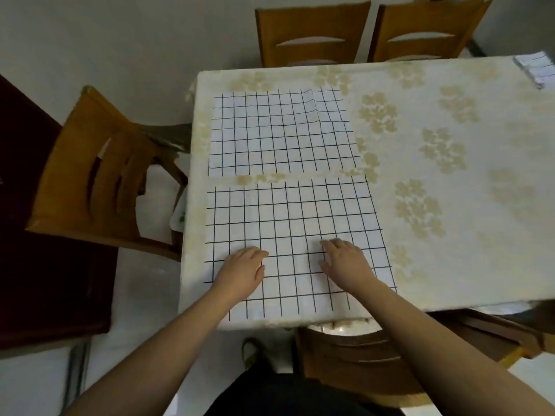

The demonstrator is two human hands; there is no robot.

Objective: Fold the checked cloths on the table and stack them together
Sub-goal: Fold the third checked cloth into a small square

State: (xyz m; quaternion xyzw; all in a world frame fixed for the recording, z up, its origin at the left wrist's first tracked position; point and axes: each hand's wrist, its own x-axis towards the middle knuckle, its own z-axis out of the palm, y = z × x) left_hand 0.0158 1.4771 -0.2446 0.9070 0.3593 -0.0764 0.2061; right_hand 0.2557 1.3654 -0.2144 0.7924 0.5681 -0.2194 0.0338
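Two checked cloths lie flat on the table (450, 265) — near cloth (288, 211) at the near left corner, far cloth (279, 133) just beyond it, a narrow gap between. Left hand (240, 270) and right hand (345, 262) rest palms-down on the near cloth, fingers straight, pinching nothing. A third folded checked cloth (536, 69) sits at the far right edge.

Domestic dining rm. Evidence: bench (450, 85) w/ floral-print tablecloth (435, 151); matching wooden dining chairs (312, 28) on far side, another chair (90, 175) at left end; pale tiled floor (141, 295).
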